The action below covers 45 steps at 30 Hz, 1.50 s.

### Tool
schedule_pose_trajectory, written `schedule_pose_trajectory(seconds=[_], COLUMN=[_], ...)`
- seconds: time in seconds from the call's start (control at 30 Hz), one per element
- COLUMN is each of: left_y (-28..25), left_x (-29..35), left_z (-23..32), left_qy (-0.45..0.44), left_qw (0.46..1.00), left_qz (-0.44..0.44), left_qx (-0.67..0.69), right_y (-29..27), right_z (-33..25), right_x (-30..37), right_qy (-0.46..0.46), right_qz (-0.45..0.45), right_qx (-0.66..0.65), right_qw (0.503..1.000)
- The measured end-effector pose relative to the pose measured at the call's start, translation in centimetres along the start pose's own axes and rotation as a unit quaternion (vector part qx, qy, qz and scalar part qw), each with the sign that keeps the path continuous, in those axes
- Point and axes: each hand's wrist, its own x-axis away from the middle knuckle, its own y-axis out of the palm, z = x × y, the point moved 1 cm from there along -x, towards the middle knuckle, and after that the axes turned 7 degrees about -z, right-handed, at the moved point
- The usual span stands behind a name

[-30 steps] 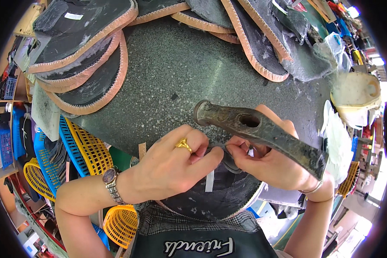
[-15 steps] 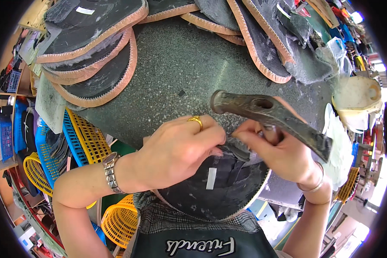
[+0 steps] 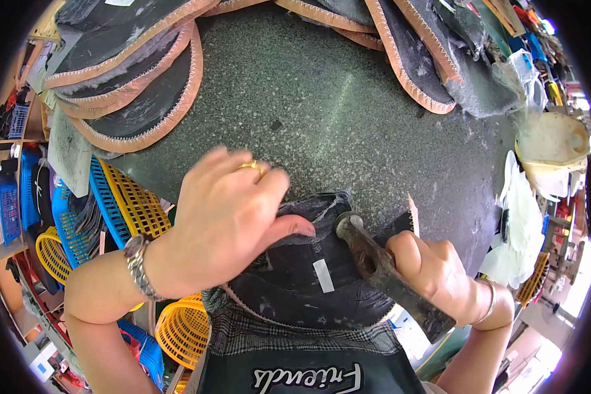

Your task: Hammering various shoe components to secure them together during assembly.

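A black, shoe-upper-like piece (image 3: 289,272) with a stitched edge lies at the near side of the table, against my apron. It bears a small white strip (image 3: 323,276). Over its far left part hovers my left hand (image 3: 226,213), fingers loosely bent and apart from the stretched-out thumb, which is over the piece near its folded far edge. My right hand (image 3: 440,272) is closed round a worn metal hammer (image 3: 410,299). The hammer's round face is down at the piece's far right part; whether it touches cannot be told. The handle is mostly hidden.
Grey speckled table (image 3: 295,98). Tan-edged, zigzag-stitched black pieces (image 3: 144,111) lie stacked at the far left, more pieces (image 3: 414,65) at the far right. A dusty pale container (image 3: 551,144) and white sheets (image 3: 515,223) stand right. Yellow basket (image 3: 184,328) at lower left.
My hands have parted: the left moved left and its thumb straightened out, the right lowered the hammer onto or close over the black piece. The far edge of the piece now shows.
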Motion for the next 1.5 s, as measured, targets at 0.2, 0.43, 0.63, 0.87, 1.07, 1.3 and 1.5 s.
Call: schedule_pose_trajectory(seconds=[0.2, 0.43, 0.63, 0.87, 1.07, 1.3, 1.5], left_y=[0.3, -0.2, 0.4, 0.2, 0.3, 1.1, 0.5], left_x=[-1.2, -4.1, -6.7, -7.0, -5.6, -5.1, -3.7], left_z=[-0.2, -0.2, -2.3, -3.7, -3.7, -4.2, -3.7], left_qy=[0.169, 0.125, 0.16, 0.275, 0.223, 0.21, 0.16], left_qw=[0.984, 0.988, 0.97, 0.958, 0.975, 0.975, 0.986], left_qz=[-0.001, -0.005, -0.134, -0.063, -0.004, 0.067, 0.037], left_qx=[-0.064, 0.09, 0.126, 0.056, 0.012, -0.006, -0.006], right_y=[0.3, 0.0, -0.2, -1.0, -2.7, -3.8, -2.1], right_z=[0.7, 0.4, 1.2, 0.8, 2.7, 0.9, 2.0], right_x=[-0.3, -0.4, -0.2, -0.4, -1.2, -4.0, -3.7], right_qy=[-0.017, -0.01, -0.021, -0.007, -0.051, 0.111, 0.037], right_qz=[0.001, -0.004, 0.034, -0.045, -0.043, -0.028, 0.031], right_qx=[-0.039, -0.057, -0.161, -0.071, -0.067, -0.028, -0.09], right_qw=[0.999, 0.998, 0.986, 0.996, 0.996, 0.993, 0.995])
